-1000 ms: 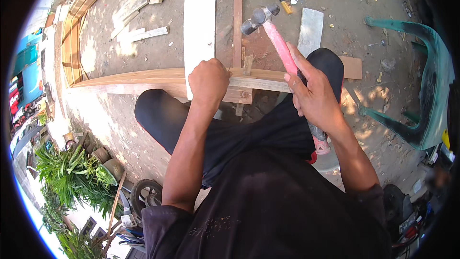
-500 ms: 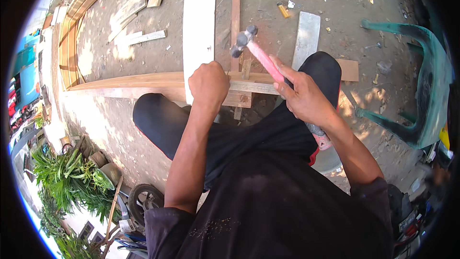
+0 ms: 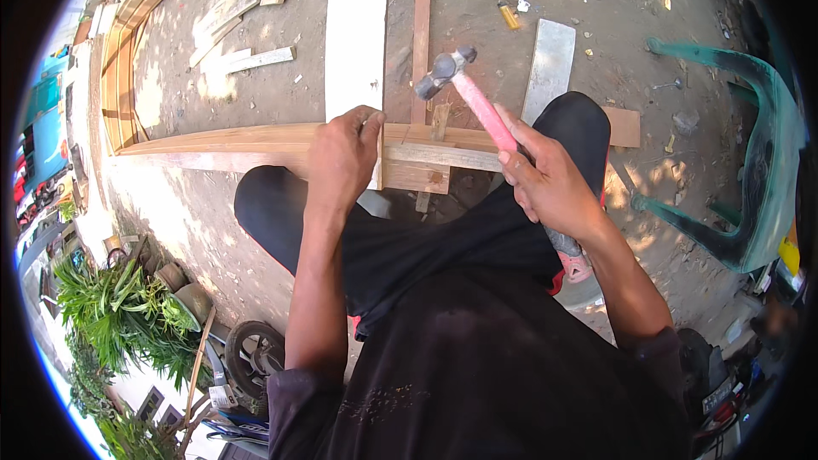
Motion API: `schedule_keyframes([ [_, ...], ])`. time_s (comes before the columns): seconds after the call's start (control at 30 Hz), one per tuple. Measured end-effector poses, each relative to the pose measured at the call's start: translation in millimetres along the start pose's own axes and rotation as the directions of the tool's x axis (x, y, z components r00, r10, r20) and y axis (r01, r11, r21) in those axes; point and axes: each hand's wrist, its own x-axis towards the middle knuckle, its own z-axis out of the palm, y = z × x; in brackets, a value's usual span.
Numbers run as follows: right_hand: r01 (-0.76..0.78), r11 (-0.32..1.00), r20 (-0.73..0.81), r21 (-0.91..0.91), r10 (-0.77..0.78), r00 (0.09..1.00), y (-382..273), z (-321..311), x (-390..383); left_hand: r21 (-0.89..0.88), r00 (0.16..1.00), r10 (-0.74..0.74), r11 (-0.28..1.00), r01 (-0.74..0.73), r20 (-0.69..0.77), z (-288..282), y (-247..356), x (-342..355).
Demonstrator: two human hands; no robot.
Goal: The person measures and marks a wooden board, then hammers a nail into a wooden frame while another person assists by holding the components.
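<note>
My right hand (image 3: 554, 183) is wrapped around the pink handle of a hammer (image 3: 482, 109). The hammer's grey metal head is raised to the upper left of that hand, apart from the wood. Over the near end of a long white board (image 3: 358, 34) is my left hand (image 3: 343, 153), its fingers curled and thumb and forefinger close together. Whatever they may pinch is too small to make out. Beneath, the white board crosses a brown wooden beam (image 3: 247, 138) that runs left to right in front of my knees.
Wood offcuts (image 3: 260, 60) lie on the dirt ground at the upper left, near a wooden frame (image 3: 119, 77). A pale plank (image 3: 550, 64) lies beyond my right knee. On the right, a green plastic chair (image 3: 763, 162) lies tipped over. Potted plants (image 3: 119, 307) stand lower left.
My left hand has shifted left across the white board, its thumb side now showing. My right hand and the hammer have moved slightly to the right.
</note>
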Motion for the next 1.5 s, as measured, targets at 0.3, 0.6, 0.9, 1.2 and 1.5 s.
schedule_keyframes([
  [0.3,-0.121,0.99,-0.088,0.075,0.128,0.988,-33,-7,-27,0.328,0.867,0.041,0.916,-0.231,0.496,-78,-81,10],
  [0.6,-0.182,0.983,0.02,0.009,0.182,0.983,-37,22,-8,-0.075,0.667,0.073,0.997,-0.026,0.742,-64,-117,53],
  [0.9,-0.123,0.992,-0.466,-0.026,0.097,0.88,-66,14,-2,-0.359,0.533,0.089,0.829,0.429,0.841,-54,-125,68],
  [1.2,-0.262,0.965,-0.227,-0.025,0.249,0.941,-76,22,6,-0.191,0.554,0.014,0.946,0.263,0.833,-51,-122,70],
  [1.5,-0.302,0.953,-0.143,-0.034,0.294,0.945,-62,28,7,-0.298,0.533,0.11,0.912,0.281,0.839,-49,-124,75],
])
